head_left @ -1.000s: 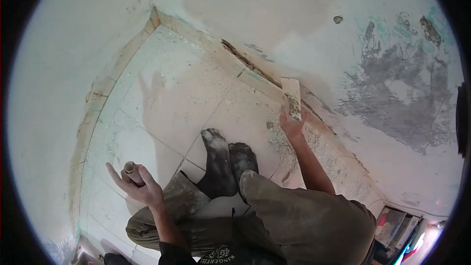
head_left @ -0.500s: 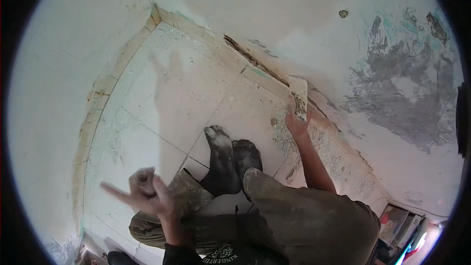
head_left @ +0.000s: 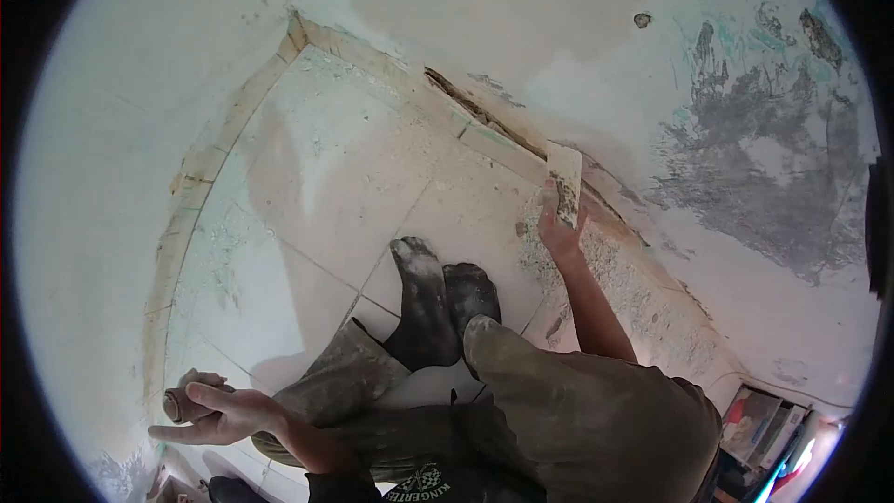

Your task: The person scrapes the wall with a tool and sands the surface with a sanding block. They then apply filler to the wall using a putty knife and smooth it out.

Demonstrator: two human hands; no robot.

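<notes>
My left hand (head_left: pixel 228 412) is at the lower left with its forefinger stretched out. Its thumb and other fingers close on a dusty, stubby cylinder with a round end (head_left: pixel 194 395); its exact kind I cannot tell. Over by the right wall, my right hand (head_left: pixel 561 228) grips a pale, narrow piece of tile (head_left: pixel 565 177) with dark crumbly residue on its face. The tile's upper end overlaps the skirting (head_left: pixel 503 151), right beside a dark gap (head_left: pixel 480 112) where the skirting stands away from the wall.
Rubble and grit (head_left: pixel 605 279) lie along the foot of the right wall. Bare grey patches (head_left: pixel 745 168) mark the plaster above. My black-socked feet (head_left: pixel 424 303) rest on the tiled floor (head_left: pixel 326 224). A box of items (head_left: pixel 759 428) stands at the lower right.
My left hand has swung down and left, turning the stubby cylinder sideways. My right hand and the tile piece have hardly moved.
</notes>
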